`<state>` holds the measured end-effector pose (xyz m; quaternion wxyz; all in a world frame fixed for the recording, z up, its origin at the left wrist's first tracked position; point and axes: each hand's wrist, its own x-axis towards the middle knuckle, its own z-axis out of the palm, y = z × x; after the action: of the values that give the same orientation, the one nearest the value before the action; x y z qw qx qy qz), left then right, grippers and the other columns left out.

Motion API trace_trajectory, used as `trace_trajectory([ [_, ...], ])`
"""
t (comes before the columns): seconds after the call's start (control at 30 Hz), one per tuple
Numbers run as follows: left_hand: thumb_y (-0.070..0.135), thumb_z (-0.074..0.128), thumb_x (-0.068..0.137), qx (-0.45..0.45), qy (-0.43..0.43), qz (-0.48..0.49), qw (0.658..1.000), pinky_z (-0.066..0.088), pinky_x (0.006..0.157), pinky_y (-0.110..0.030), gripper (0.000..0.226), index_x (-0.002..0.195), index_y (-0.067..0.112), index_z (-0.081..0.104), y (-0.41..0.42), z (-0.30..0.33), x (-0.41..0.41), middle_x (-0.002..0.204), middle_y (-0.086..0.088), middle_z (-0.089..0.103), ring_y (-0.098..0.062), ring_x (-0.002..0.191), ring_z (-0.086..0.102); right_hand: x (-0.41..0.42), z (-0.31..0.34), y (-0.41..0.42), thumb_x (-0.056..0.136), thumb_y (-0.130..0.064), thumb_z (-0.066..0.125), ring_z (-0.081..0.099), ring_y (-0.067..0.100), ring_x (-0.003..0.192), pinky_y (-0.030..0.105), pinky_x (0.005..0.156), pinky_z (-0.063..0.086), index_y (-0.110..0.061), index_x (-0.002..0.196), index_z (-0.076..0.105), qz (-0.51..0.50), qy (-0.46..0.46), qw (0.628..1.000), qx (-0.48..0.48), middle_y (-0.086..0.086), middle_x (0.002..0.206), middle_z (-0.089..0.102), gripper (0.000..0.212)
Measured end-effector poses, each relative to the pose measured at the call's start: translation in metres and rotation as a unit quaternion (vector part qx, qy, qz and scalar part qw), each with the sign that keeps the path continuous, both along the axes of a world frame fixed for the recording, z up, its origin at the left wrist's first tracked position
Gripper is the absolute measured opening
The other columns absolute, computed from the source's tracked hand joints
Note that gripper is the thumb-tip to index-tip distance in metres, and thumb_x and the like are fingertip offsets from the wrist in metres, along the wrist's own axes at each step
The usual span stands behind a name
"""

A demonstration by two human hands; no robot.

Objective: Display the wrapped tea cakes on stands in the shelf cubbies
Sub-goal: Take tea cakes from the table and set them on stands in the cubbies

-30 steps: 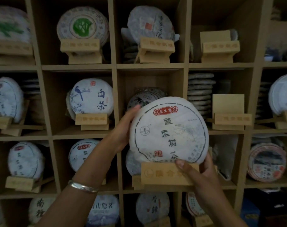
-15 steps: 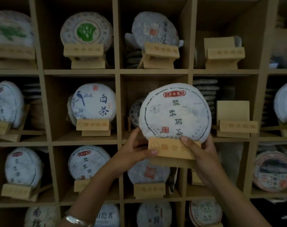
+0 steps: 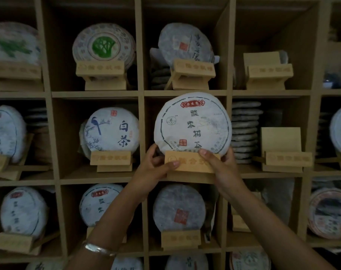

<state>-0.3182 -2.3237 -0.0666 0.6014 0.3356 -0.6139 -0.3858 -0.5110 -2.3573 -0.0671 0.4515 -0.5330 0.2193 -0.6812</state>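
Both hands are at the middle cubby of the wooden shelf unit point(image 3: 140, 133). The left hand point(image 3: 156, 166) grips the left end of a wooden stand point(image 3: 189, 162), thumb laid across its engraved front, fingers curled behind. The right hand point(image 3: 220, 164) grips the right end, thumb pressed at the stand's top edge where it meets the wrapper.

The wrapped tea cake point(image 3: 193, 123), white paper with a red label and dark characters, sits upright in that stand. The stand rests at the front edge of the middle cubby's floor; the cake's top overlaps the shelf board above it.

A silver bangle point(image 3: 98, 249) circles the left wrist.

In the cubby to the left, a cake with a blue bird print point(image 3: 111, 129) stands on its own stand. In the cubby to the right, an empty stand point(image 3: 282, 151) sits beside a stack of flat cakes point(image 3: 244, 129). Directly below, a grey cake with a red seal point(image 3: 179, 208) is displayed upright.
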Motion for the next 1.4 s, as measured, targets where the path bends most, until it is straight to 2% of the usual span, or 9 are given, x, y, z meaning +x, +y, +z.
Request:
trace_trajectory([
  [0.13, 0.028, 0.081, 0.069, -0.003, -0.009, 0.018, 1.000, 0.056, 0.088, -0.037, 0.069, 0.129, 0.040, 0.050, -0.010, -0.004, 0.008, 0.118, -0.002, 0.070, -0.015, 0.112, 0.065, 0.008, 0.000, -0.015, 0.072, -0.016, 0.081, 0.066, 0.016, 0.110, 0.043, 0.089, 0.058, -0.029, 0.132, 0.050, 0.004, 0.009, 1.000, -0.007, -0.004, 0.123, 0.066, 0.069],
  [0.27, 0.031, 0.080, 0.067, -0.005, -0.008, 0.033, 0.999, 0.055, 0.086, -0.034, 0.072, 0.132, 0.039, 0.048, -0.020, -0.004, 0.011, 0.116, -0.002, 0.071, -0.014, 0.109, 0.066, 0.013, 0.001, -0.028, 0.074, -0.014, 0.080, 0.066, 0.015, 0.110, 0.037, 0.087, 0.058, -0.029, 0.130, 0.051, 0.002, 0.007, 1.000, -0.011, -0.003, 0.123, 0.066, 0.065],
  [0.53, 0.035, 0.082, 0.064, 0.009, -0.004, 0.062, 0.998, 0.054, 0.093, -0.039, 0.080, 0.135, 0.037, 0.045, -0.044, -0.013, 0.013, 0.115, -0.002, 0.072, -0.016, 0.109, 0.067, 0.018, -0.007, -0.055, 0.070, -0.016, 0.082, 0.064, 0.017, 0.113, 0.041, 0.093, 0.056, -0.038, 0.122, 0.053, 0.014, 0.010, 1.000, -0.002, -0.003, 0.123, 0.066, 0.063],
  [0.7, 0.030, 0.082, 0.068, 0.017, -0.011, 0.071, 0.997, 0.054, 0.092, -0.034, 0.102, 0.148, 0.042, 0.020, -0.062, -0.015, 0.013, 0.125, -0.004, 0.066, -0.012, 0.112, 0.064, 0.019, -0.012, -0.075, 0.074, -0.016, 0.081, 0.063, 0.016, 0.114, 0.041, 0.095, 0.055, -0.034, 0.131, 0.049, 0.012, 0.017, 1.000, 0.010, -0.004, 0.124, 0.065, 0.068],
  [0.83, 0.016, 0.076, 0.079, 0.014, -0.015, 0.078, 0.997, 0.056, 0.087, -0.031, 0.094, 0.149, 0.038, 0.017, -0.076, -0.014, 0.015, 0.121, -0.006, 0.067, -0.014, 0.108, 0.066, 0.020, -0.012, -0.090, 0.074, -0.018, 0.082, 0.062, 0.016, 0.115, 0.042, 0.097, 0.054, -0.035, 0.132, 0.047, 0.005, 0.036, 0.999, 0.013, -0.004, 0.125, 0.064, 0.070],
  [1.0, 0.015, 0.075, 0.081, 0.043, -0.001, 0.074, 0.996, 0.057, 0.084, -0.033, 0.092, 0.150, 0.034, 0.017, -0.092, -0.014, 0.018, 0.119, -0.008, 0.068, -0.018, 0.106, 0.068, 0.020, -0.011, -0.106, 0.074, -0.022, 0.082, 0.061, 0.015, 0.116, 0.040, 0.095, 0.055, -0.034, 0.138, 0.042, 0.018, 0.074, 0.997, 0.016, -0.005, 0.126, 0.062, 0.076],
  [1.17, 0.011, 0.070, 0.085, 0.059, 0.000, 0.077, 0.995, 0.056, 0.073, -0.024, 0.067, 0.141, 0.027, 0.037, -0.104, -0.016, 0.016, 0.116, -0.004, 0.069, -0.014, 0.102, 0.067, 0.019, -0.013, -0.117, 0.064, -0.034, 0.083, 0.058, 0.013, 0.118, 0.039, 0.097, 0.053, -0.035, 0.140, 0.039, 0.027, 0.091, 0.995, 0.014, -0.007, 0.130, 0.060, 0.088],
  [1.3, 0.007, 0.068, 0.086, 0.067, 0.026, 0.075, 0.995, 0.057, 0.068, -0.020, 0.059, 0.137, 0.025, 0.042, -0.110, -0.018, 0.013, 0.112, -0.004, 0.070, -0.011, 0.098, 0.068, 0.019, -0.015, -0.124, 0.076, -0.023, 0.080, 0.056, 0.011, 0.118, 0.032, 0.093, 0.054, -0.038, 0.136, 0.038, 0.025, 0.092, 0.995, 0.011, -0.009, 0.129, 0.058, 0.075],
  [1.4, 0.009, 0.069, 0.086, 0.063, 0.026, 0.085, 0.994, 0.056, 0.076, -0.024, 0.059, 0.137, 0.023, 0.042, -0.114, -0.021, 0.012, 0.111, -0.003, 0.071, -0.012, 0.099, 0.069, 0.019, -0.015, -0.128, 0.079, -0.018, 0.078, 0.056, 0.009, 0.117, 0.027, 0.089, 0.054, -0.038, 0.135, 0.038, 0.033, 0.090, 0.995, 0.006, -0.008, 0.129, 0.058, 0.071],
])
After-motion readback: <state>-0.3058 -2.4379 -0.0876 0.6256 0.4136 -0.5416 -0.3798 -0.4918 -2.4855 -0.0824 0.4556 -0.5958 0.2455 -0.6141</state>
